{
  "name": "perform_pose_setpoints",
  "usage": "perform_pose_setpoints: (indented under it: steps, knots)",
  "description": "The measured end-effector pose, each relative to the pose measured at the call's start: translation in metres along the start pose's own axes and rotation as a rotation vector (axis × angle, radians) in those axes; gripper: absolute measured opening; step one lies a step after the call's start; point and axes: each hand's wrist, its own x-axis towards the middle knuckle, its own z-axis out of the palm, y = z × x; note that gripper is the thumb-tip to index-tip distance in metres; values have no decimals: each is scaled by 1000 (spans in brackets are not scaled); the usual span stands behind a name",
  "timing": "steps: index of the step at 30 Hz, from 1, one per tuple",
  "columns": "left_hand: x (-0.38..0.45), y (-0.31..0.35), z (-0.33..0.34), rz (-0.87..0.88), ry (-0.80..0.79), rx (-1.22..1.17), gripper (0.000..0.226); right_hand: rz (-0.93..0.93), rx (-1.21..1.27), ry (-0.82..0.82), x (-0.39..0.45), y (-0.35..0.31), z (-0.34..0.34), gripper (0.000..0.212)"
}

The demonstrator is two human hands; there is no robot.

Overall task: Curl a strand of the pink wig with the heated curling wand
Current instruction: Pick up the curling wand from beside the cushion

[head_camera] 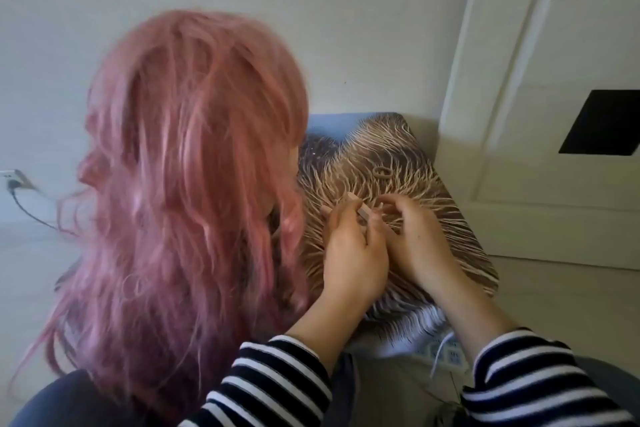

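The long wavy pink wig (pixel 187 191) fills the left half of the view and hangs down to the lower left. To its right, my left hand (pixel 353 250) grips a small pale bar-shaped clip (pixel 360 207) between thumb and fingers. My right hand (pixel 419 239) is close beside it, its fingers curled toward the clip, and whether they pinch anything is unclear. Both hands hover over a brown cushion with a spiky pale pattern (pixel 426 163). No curling wand is in view.
A small tan hair ring (pixel 382 172) lies on the cushion behind my hands. A dark cable (pixel 31 211) runs from a wall socket (pixel 12 178) at the left. A white door (pixel 540 114) stands at the right. A white cord (pixel 440 354) lies between my striped sleeves.
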Motion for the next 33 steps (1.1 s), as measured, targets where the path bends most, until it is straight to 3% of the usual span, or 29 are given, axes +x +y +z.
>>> perform_pose_setpoints:
  steps: [2,9,12,16,20,26,30,33]
  knots:
    - [2,-1,5,-37,14,13,48,28,-26,-22,3,7,2,74]
    - [-1,-5,16,-187,-4,104,59,21,-236,-88,8,20,12,45]
    - [-2,-3,16,-242,-52,94,64,-18,-226,-64,8,23,15,29]
    - [-3,1,13,-263,-87,63,62,-39,-158,-61,5,18,13,30]
    - [-10,6,7,-246,-102,16,58,11,-86,-94,-4,6,6,47]
    - [-25,16,-3,-165,-73,-58,43,35,-55,-116,-17,-9,-1,37]
    - [-35,25,-14,-123,-67,-112,39,35,-20,-66,-27,-23,-8,22]
    - [-42,32,-24,-60,-52,-100,40,17,-5,-8,-31,-33,-12,25]
